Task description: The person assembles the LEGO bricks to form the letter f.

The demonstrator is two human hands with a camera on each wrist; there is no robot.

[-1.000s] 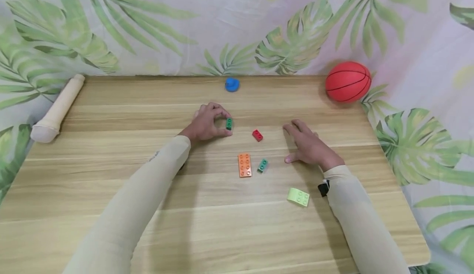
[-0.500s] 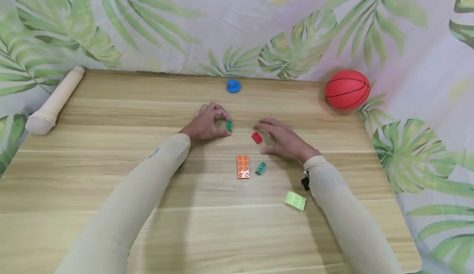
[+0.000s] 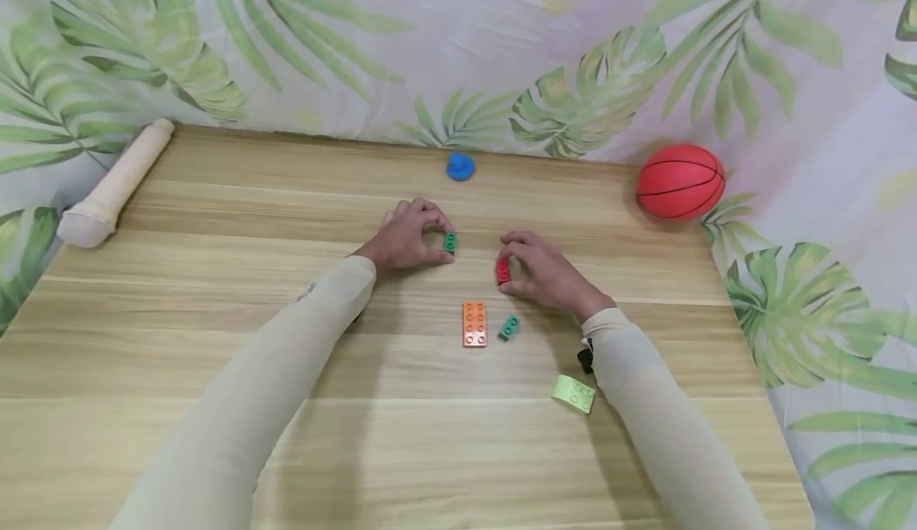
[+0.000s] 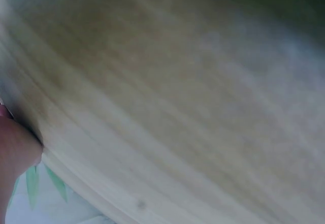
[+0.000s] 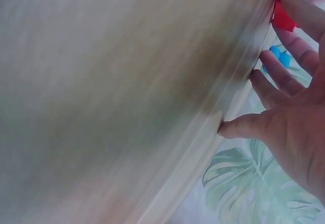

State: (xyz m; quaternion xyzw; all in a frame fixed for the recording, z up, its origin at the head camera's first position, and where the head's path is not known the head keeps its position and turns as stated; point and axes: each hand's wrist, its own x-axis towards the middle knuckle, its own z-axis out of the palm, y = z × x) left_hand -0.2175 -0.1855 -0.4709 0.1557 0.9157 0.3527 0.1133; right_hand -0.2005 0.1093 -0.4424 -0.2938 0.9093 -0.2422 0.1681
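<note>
In the head view my left hand [image 3: 407,237] pinches a small green building brick [image 3: 450,243] between thumb and index finger, low over the table. To its right, my right hand [image 3: 544,271] has thumb and forefinger on either side of a red brick [image 3: 504,271]. The right wrist view shows that red brick [image 5: 284,16] between the fingertips, with the other fingers spread against the tabletop. Nearer the person lie an orange eight-stud brick [image 3: 474,324], a teal two-stud brick [image 3: 509,328] and a light green curved brick [image 3: 574,394]. Only part of the left hand [image 4: 18,150] shows in the left wrist view.
Against the leaf-print backdrop at the table's [image 3: 179,315] far edge sits a blue toy duck [image 3: 461,167]. A red toy basketball [image 3: 681,182] stands at the back right corner. At the far left lies a cream microphone-shaped object [image 3: 118,184].
My right hand has moved left to the red brick and taken it between thumb and forefinger, turning it more upright in view. The left hand keeps its pinch on the green brick.
</note>
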